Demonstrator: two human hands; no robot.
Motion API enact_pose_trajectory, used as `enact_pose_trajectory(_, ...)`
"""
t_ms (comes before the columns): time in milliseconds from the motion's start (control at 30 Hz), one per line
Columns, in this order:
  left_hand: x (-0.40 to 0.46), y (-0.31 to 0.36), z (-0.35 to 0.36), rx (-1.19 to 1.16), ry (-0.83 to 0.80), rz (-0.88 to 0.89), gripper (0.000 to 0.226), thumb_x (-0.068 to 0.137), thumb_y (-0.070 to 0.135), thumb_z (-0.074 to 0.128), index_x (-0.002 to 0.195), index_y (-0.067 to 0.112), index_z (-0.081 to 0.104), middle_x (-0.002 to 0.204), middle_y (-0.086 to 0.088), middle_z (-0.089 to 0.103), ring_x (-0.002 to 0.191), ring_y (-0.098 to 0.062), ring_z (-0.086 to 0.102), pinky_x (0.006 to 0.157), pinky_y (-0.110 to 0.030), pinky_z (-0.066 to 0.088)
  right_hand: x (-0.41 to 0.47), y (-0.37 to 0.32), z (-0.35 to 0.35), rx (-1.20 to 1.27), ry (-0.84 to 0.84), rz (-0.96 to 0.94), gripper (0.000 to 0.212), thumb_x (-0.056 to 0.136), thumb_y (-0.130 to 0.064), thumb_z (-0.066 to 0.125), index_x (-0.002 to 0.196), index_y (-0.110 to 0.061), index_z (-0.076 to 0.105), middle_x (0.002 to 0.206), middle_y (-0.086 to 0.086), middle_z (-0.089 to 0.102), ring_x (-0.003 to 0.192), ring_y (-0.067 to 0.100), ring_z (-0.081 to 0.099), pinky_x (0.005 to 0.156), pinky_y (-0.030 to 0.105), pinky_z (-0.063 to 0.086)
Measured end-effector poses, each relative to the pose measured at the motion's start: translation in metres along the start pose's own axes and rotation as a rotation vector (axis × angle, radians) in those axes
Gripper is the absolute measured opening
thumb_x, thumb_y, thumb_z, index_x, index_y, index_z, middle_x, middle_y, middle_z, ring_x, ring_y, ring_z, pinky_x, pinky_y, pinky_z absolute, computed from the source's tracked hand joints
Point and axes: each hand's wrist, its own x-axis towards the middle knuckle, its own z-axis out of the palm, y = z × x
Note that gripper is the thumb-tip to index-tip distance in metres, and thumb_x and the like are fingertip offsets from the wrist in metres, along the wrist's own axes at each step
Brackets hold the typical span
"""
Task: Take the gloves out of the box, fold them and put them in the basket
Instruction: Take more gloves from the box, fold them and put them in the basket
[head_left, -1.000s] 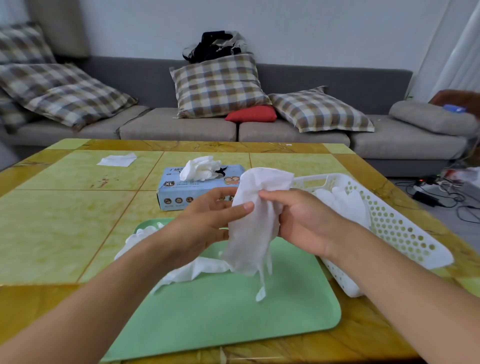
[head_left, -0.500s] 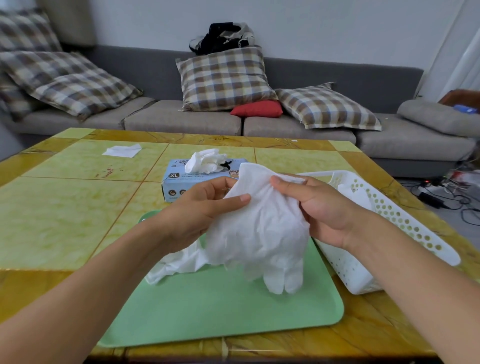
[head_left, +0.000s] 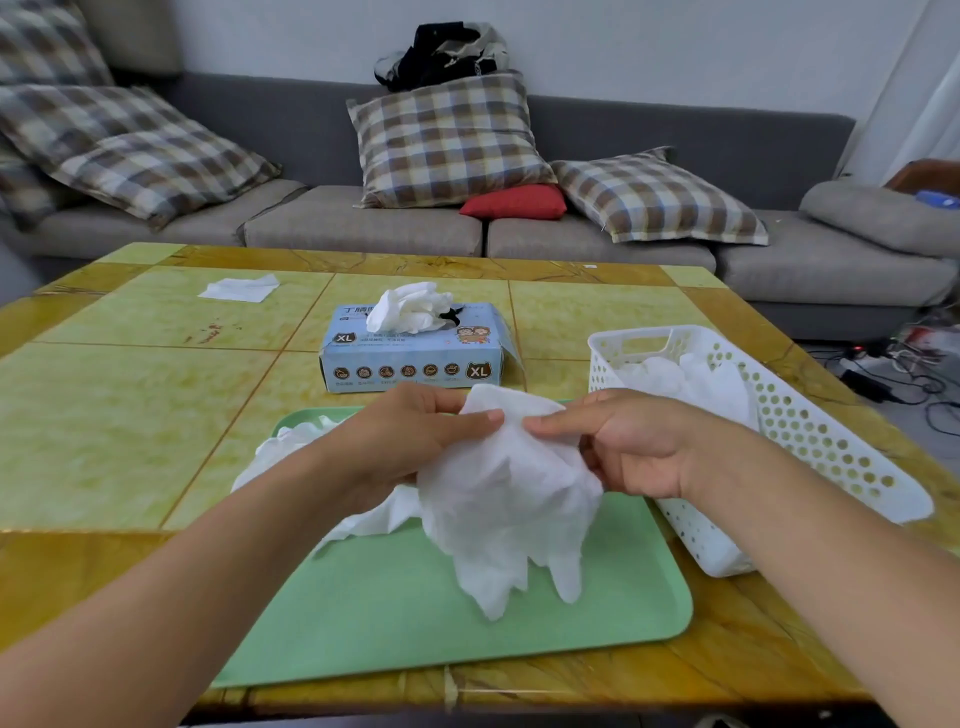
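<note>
Both hands hold one white glove (head_left: 506, 499) by its cuff above the green tray (head_left: 395, 613). My left hand (head_left: 410, 441) pinches the cuff's left side and my right hand (head_left: 634, 447) pinches its right side. The glove's fingers hang down and touch the tray. Another white glove (head_left: 291, 447) lies crumpled on the tray's far left, partly hidden by my left forearm. The light blue glove box (head_left: 413, 358) stands behind the tray with a glove (head_left: 410, 306) sticking out of its top. The white perforated basket (head_left: 810, 431) at the right holds white gloves (head_left: 691, 379).
A loose white sheet (head_left: 240, 288) lies on the far left of the yellow-green table (head_left: 119, 415). A grey sofa (head_left: 363, 228) with checked cushions runs behind the table. Cables (head_left: 898, 374) lie on the floor at the right.
The held glove has spread out from a narrow hanging strip and come lower, its fingers now reaching the tray. Both hands keep their pinch on the cuff.
</note>
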Motion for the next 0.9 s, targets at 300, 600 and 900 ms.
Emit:
enact_pose_trajectory(300,0.004,0.017,-0.006,-0.081,0.317,0.529,0.014,0.096,0.014,0.065,0.099,0.015,0.078,0.096,0.000,0.079,0.087,-0.012,0.072,0.089,-0.032,0.057,-0.002,-0.028,0.014,-0.230,0.391,-0.917,0.010,0.091,-0.012,0.074,0.093,-0.003,0.076,0.088,0.019,0.074,0.078,0.022,0.065,0.074,0.038,0.053)
enact_pose_trajectory(600,-0.008,-0.009,-0.021,0.719,0.168,0.704,0.010,0.085,0.027,0.078,0.094,0.025,0.079,0.093,0.023,0.074,0.085,0.008,0.069,0.084,-0.015,0.053,-0.013,0.020,-0.006,-0.902,0.207,-0.790,0.006,0.086,-0.018,0.081,0.090,-0.014,0.080,0.082,-0.009,0.073,0.078,0.004,0.066,0.080,0.028,0.053)
enact_pose_trajectory(900,-0.006,-0.049,-0.015,0.928,-0.442,0.366,0.022,0.075,0.043,0.086,0.092,0.031,0.077,0.116,0.022,0.061,0.110,0.006,0.053,0.100,-0.015,0.039,-0.016,0.039,0.017,-1.379,-0.300,-0.390,0.020,0.092,-0.017,0.068,0.108,-0.024,0.078,0.103,-0.013,0.074,0.090,0.005,0.066,0.085,0.031,0.055)
